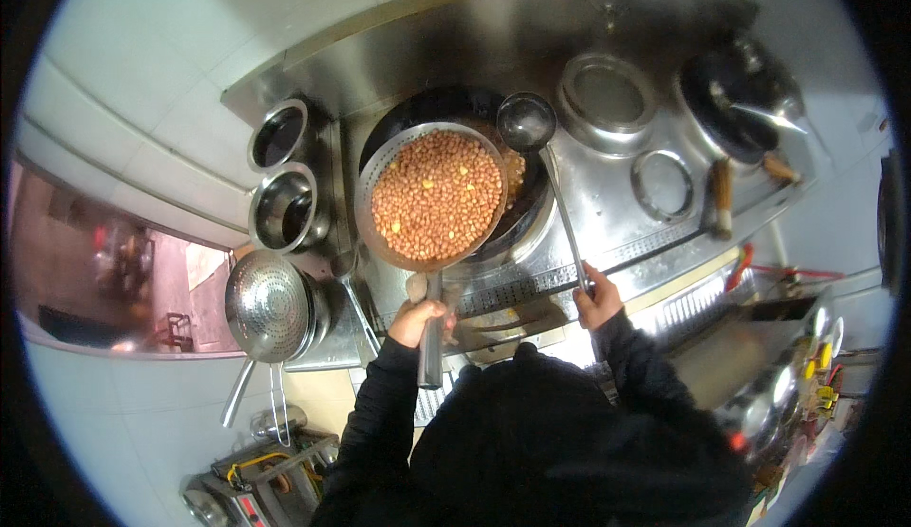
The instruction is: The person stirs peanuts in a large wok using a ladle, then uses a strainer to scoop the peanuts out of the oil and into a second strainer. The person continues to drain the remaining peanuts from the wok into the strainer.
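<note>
My left hand grips the metal handle of a large perforated skimmer. Heaped in its bowl are reddish-brown peanuts, with a few pale yellow ones among them. Under the skimmer, a dark wok is partly hidden; foamy brown oil shows at its right side. My right hand holds the long handle of a steel ladle. The ladle's bowl is over the right part of the wok and looks to hold no peanuts.
On the left stand two steel pots with dark liquid and another perforated skimmer resting on a vessel. To the right are a lidded steel pot, a metal ring, a black wok and a bamboo brush.
</note>
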Tool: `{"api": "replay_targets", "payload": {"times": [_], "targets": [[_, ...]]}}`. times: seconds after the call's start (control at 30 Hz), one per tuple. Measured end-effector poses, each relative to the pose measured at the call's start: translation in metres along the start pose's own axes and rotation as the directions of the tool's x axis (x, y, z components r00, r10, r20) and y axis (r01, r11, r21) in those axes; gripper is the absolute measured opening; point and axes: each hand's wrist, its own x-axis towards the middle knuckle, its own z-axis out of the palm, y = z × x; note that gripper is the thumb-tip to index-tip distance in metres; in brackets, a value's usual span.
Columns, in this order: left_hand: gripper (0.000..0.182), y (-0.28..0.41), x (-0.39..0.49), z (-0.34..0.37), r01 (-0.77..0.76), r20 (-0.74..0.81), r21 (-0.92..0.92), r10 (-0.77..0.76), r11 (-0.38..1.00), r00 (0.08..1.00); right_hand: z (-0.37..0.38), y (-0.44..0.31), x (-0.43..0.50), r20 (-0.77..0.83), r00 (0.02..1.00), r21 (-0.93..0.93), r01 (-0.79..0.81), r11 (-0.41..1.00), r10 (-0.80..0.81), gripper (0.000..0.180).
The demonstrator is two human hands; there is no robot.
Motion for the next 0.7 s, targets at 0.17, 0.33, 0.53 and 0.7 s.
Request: {"api": "replay_targets", "payload": {"times": [0.17, 0.33, 0.53, 0.7], "targets": [[0.029, 0.001, 0.010, -0.001, 0.029, 0.065, 0.068, -0.034, 0.997, 0.997, -0.007, 0.000, -0.002, 0.060, 0.998, -0.010, 0.003, 1.000, -0.002, 0.052], [0.031, 0.013, -0.006, -0.002, 0.043, 0.107, -0.053, -0.037, 0.998, 0.994, -0.002, 0.005, 0.000, -0.018, 0.986, -0.189, 0.159, 0.969, -0.166, 0.051], [0.053, 0.073, -0.039, 0.018, -0.022, 0.107, -0.048, 0.027, 0.999, 0.994, 0.029, -0.007, -0.002, 0.230, 0.973, 0.165, -0.015, 0.986, -0.023, 0.054], [0.049, 0.113, -0.056, 0.030, -0.083, 0.155, 0.022, 0.079, 0.996, 0.985, 0.074, -0.046, -0.018, 0.558, 0.828, 0.494, -0.384, 0.780, 0.054, 0.046]]}}
